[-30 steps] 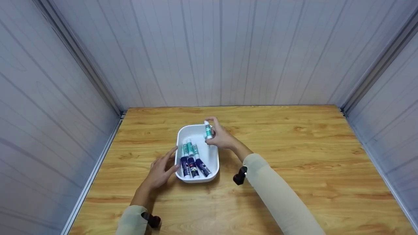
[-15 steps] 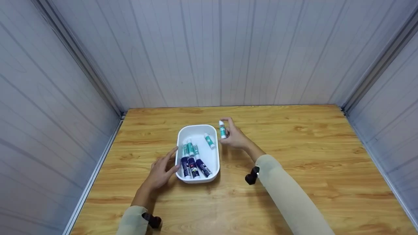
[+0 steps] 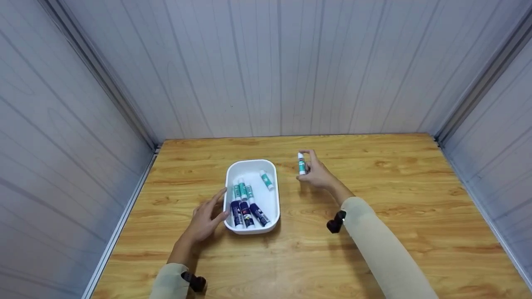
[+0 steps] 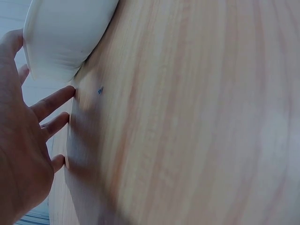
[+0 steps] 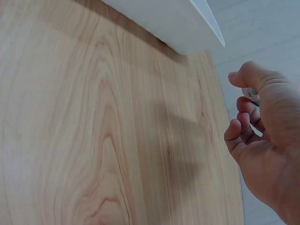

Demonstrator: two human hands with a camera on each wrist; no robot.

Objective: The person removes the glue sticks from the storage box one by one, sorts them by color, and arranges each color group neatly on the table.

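My right hand (image 3: 315,173) grips a small white-and-teal tube (image 3: 301,163) upright, just above the wooden table, to the right of a white tray (image 3: 272,166). In the right wrist view only a sliver of the tube (image 5: 251,93) shows behind the curled fingers (image 5: 239,131). Three tubes with dark caps (image 3: 246,205) lie side by side in the tray's near half, and one small teal tube (image 3: 266,180) lies apart near its far right. My left hand (image 3: 205,216) rests with straight fingers against the tray's left side (image 4: 65,37).
The wooden table (image 3: 395,199) sits in a booth of pale panelled walls (image 3: 266,66) on three sides. Bare wood stretches right of the tray and along the near edge.
My right hand has carried a teal tube from over the tray's far right corner out to the right, above the table. One small tube now lies in the tray there. The left hand has stayed put.
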